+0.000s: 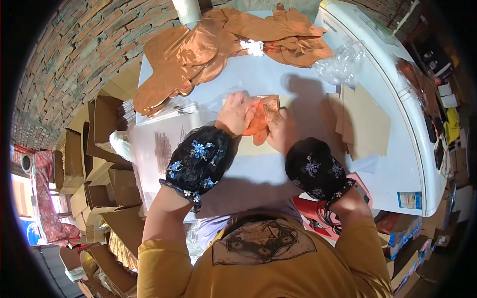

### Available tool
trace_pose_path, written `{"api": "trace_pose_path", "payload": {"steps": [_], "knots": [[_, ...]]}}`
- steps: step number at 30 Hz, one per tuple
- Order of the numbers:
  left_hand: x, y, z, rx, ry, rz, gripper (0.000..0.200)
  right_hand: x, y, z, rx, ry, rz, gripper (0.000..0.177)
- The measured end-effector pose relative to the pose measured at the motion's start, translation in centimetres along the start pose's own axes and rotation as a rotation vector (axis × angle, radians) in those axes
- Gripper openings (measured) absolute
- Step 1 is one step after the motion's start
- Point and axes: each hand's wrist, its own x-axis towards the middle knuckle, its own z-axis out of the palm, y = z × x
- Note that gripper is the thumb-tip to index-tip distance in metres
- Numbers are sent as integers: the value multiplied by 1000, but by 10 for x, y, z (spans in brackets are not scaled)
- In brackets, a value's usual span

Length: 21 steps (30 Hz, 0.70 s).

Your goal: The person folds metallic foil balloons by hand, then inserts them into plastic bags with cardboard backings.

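Note:
A small folded piece of shiny copper-orange foil, which looks like a flat foil balloon [260, 134], lies over a beige card [248, 147] on the pale table. My left hand [232, 113] grips its left side, fingers bent over the foil. On the right side, my right hand [281, 130] pinches the foil with curled fingers. A rounded tab with a red mark points down between the hands. Further back lies a large pile of copper foil balloons [198, 47], with a white tie [254, 47] around part of it.
Clear printed plastic bags [164, 149] are stacked left of my hands. Beige cards [367, 121] lie to the right, below crumpled clear plastic [343, 62]. A white appliance [422, 149] borders the table's right side. Open cardboard boxes [121, 188] stand left, beside a brick wall [74, 59].

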Motion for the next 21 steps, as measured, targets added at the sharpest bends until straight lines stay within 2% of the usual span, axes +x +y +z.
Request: {"api": "trace_pose_path", "payload": {"steps": [1, 4, 7, 8, 10, 13, 16, 21], "knots": [[-1, 1, 0, 17, 6, 10, 31, -4, 3, 0, -82, -15, -8, 13], [-1, 5, -5, 7, -27, 3, 33, -9, 15, -5, 48, 102, -94, 6], [-2, 10, -7, 21, -55, -41, 36, -22, 25, -32, 152, -28, 114, 9], [-3, 11, -7, 24, -46, -44, 39, -18, 26, -35, 162, 23, 130, 10], [-2, 11, -9, 44, -53, -27, 39, -3, 28, -44, 179, 125, 168, 17], [-3, 12, -9, 68, -60, -1, 39, 35, -3, -62, 25, 3, 47, 35], [-3, 10, -10, 60, -53, 25, 39, 30, 15, -21, -83, -120, -118, 51], [-2, 13, -9, 56, -42, 12, 41, 6, 40, -15, -83, -235, -2, 63]]}}
